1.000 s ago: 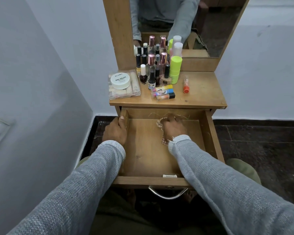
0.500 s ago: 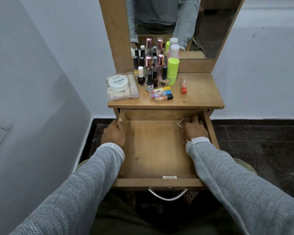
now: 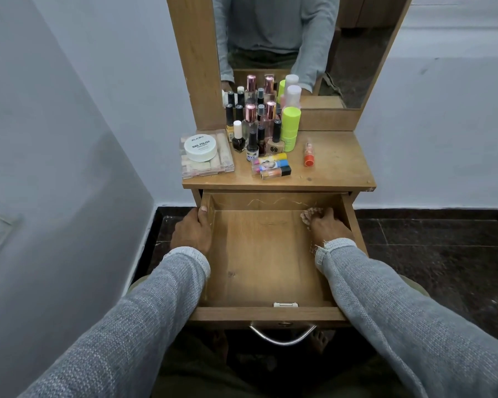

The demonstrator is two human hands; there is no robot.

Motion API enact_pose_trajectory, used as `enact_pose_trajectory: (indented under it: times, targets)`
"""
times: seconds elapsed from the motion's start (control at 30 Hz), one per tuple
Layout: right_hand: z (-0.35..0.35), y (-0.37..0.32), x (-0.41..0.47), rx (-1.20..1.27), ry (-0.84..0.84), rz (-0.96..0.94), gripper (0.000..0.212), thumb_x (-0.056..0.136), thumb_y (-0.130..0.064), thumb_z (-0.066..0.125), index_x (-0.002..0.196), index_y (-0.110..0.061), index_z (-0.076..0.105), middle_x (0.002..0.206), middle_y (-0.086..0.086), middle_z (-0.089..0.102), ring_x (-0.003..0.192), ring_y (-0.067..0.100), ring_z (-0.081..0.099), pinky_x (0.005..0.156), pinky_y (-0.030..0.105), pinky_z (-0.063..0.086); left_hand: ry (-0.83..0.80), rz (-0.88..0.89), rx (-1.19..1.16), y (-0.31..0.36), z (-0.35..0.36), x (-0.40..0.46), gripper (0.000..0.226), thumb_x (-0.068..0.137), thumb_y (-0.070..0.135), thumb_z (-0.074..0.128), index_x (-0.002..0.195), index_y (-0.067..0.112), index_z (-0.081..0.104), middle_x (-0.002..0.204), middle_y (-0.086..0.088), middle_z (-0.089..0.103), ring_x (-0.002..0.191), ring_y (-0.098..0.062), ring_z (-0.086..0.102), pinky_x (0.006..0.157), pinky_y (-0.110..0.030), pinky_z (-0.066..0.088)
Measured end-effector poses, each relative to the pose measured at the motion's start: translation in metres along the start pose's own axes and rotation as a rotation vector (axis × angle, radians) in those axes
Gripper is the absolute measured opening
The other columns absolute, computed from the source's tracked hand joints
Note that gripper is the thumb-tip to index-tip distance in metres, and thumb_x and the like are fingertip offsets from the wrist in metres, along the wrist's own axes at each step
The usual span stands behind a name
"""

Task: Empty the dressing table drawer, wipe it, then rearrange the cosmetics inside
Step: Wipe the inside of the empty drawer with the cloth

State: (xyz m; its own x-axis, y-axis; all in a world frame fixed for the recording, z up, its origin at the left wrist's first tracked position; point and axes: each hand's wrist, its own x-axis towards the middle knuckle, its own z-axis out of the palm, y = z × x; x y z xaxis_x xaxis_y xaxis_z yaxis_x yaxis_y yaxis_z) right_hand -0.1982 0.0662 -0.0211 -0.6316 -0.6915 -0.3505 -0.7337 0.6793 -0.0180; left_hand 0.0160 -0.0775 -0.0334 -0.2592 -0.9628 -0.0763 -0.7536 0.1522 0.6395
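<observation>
The wooden drawer [image 3: 259,271] is pulled out and holds no cosmetics. My left hand [image 3: 191,232] grips its left wall near the back. In the back right corner my right hand [image 3: 327,226] presses a checked cloth [image 3: 307,216] against the drawer floor; most of the cloth is hidden under the hand. The cosmetics stand on the tabletop [image 3: 339,168]: several nail polish and perfume bottles [image 3: 252,133], a neon green tube [image 3: 290,127], a white nail polish remover jar [image 3: 200,147] on a clear palette case [image 3: 222,165], three lying lip gloss tubes [image 3: 272,167] and a small orange bottle [image 3: 309,154].
A mirror [image 3: 299,47] rises behind the tabletop and reflects my grey sleeves. A grey wall [image 3: 55,168] stands close on the left. Dark tiled floor [image 3: 443,254] lies to the right. A metal handle [image 3: 282,336] hangs on the drawer front.
My right hand has slid the cloth from the back middle of the drawer to the back right corner. My left hand has stayed on the left wall.
</observation>
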Motion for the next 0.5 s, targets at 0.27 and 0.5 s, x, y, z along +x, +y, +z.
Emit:
enact_pose_trajectory:
  times: [0.27, 0.5]
  targets:
    - [-0.007, -0.004, -0.005, -0.003, -0.015, -0.014, 0.036, 0.100, -0.009, 0.034, 0.133, -0.003, 0.043, 0.136, 0.023, 0.040, 0.123, 0.040, 0.045, 0.097, 0.046, 0.042, -0.003, -0.006, -0.013, 0.001, -0.001, -0.001, 0.051, 0.102, 0.044, 0.023, 0.112, 0.011, 0.061, 0.110, -0.016, 0.066, 0.099, -0.038, 0.061, 0.090, -0.044, 0.048]
    - [-0.001, 0.008, -0.013, -0.010, -0.066, -0.088, 0.042, 0.099, -0.024, 0.036, 0.138, -0.006, 0.035, 0.140, 0.021, 0.039, 0.127, 0.039, 0.041, 0.106, 0.045, 0.034, -0.001, -0.013, -0.029, 0.000, -0.001, -0.001, 0.051, 0.101, 0.045, 0.023, 0.106, 0.013, 0.062, 0.104, -0.014, 0.067, 0.094, -0.036, 0.062, 0.089, -0.047, 0.049]
